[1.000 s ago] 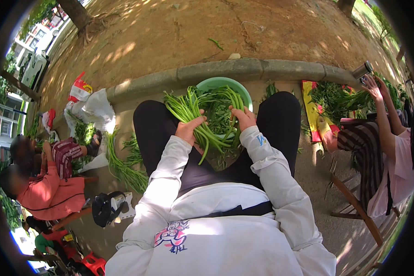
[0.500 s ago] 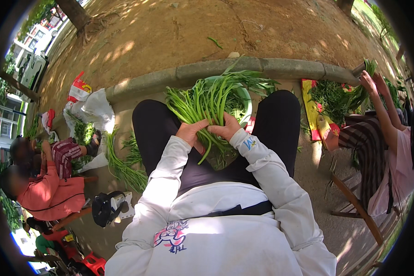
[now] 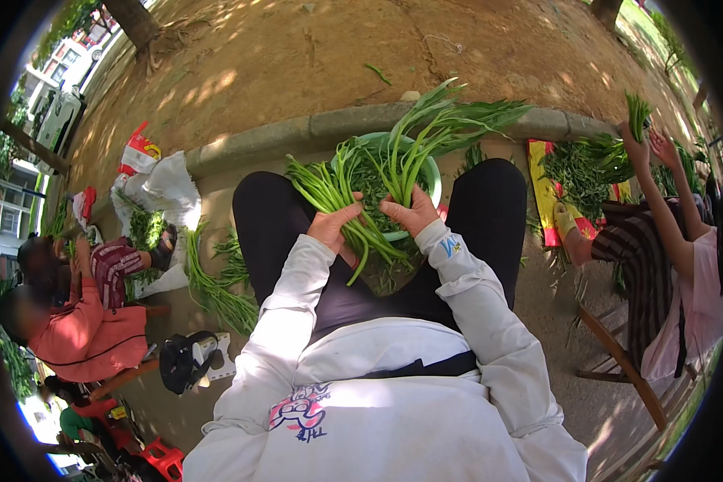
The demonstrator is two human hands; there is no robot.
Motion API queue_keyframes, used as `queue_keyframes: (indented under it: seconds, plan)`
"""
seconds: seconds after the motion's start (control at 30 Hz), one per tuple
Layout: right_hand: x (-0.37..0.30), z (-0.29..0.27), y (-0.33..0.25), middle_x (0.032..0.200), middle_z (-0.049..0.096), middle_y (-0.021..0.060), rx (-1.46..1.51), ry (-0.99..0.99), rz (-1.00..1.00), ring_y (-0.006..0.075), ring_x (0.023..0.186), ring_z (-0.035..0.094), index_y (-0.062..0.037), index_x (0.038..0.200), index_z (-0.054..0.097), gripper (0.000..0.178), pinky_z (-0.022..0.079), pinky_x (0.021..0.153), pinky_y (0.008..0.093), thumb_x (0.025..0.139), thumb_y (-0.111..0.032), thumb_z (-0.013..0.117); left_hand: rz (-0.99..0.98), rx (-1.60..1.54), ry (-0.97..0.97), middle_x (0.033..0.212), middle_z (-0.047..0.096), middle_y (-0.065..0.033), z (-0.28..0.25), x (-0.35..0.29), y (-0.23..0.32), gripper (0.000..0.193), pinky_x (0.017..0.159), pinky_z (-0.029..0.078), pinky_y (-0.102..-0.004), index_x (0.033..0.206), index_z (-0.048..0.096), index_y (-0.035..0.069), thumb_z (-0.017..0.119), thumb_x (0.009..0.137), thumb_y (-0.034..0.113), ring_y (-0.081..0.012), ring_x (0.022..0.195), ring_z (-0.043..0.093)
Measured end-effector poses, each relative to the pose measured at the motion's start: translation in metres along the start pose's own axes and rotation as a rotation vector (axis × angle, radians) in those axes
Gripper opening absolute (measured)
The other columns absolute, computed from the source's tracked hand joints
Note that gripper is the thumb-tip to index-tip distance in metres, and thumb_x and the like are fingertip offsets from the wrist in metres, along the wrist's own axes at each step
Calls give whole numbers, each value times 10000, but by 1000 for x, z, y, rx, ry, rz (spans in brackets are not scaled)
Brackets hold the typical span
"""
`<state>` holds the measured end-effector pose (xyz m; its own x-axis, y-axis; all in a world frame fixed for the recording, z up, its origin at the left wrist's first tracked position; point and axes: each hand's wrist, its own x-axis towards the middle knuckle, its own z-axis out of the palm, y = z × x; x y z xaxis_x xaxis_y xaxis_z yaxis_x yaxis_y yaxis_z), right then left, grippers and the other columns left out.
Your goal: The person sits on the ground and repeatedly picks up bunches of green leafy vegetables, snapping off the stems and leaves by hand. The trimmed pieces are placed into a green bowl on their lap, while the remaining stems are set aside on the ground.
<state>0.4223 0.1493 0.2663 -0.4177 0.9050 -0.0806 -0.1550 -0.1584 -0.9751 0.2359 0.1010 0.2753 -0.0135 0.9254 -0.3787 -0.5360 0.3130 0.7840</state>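
Observation:
My left hand (image 3: 333,228) is closed round a thick bunch of green stems (image 3: 323,186), with some stalk ends hanging below the fingers. In my right hand (image 3: 411,213) is a smaller leafy bunch of greens (image 3: 414,153), long narrow leaves fanning out to the far right. The greens look like water spinach. A small gap separates the two hands over my lap. Beyond them, between my knees, stands a pale green basin (image 3: 436,183) holding loose leaves, partly hidden by the bunches.
Whole stalks (image 3: 214,291) lie on the ground left of my leg, near a black bag (image 3: 181,363). A stone kerb (image 3: 337,125) runs across the far side. People sit at both sides; the right one handles greens over a red and yellow sack (image 3: 544,193).
My hands have moved apart. The right one has drawn a leafy bunch up and right, away from the stems in the left, uncovering more of the basin.

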Motion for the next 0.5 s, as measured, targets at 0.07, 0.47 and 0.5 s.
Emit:
queue_keyframes:
  seconds: [0.07,0.47,0.5]
  plan:
    - [0,12,10,838,597,10,-64,-123,-69,98,724,560,-52,1100,534,411,465,655,244,756,-186,714,-15,-18,-36,918,610,-78,-4,3,-2,282,675,505,-316,1055,563,30,645,786,55,-183,767,597]
    - [9,-12,-1,750,584,31,349,422,-104,124,569,549,-55,935,540,136,441,453,261,815,-88,595,-58,9,21,936,593,-70,-10,3,-3,330,720,491,-324,1072,559,32,679,766,63,-189,816,581]
    - [9,-10,-3,764,585,33,344,395,-90,127,576,554,-57,939,535,141,444,457,263,814,-88,596,-50,3,19,941,593,-70,-11,4,-4,331,721,490,-322,1072,560,34,680,764,59,-188,821,581]
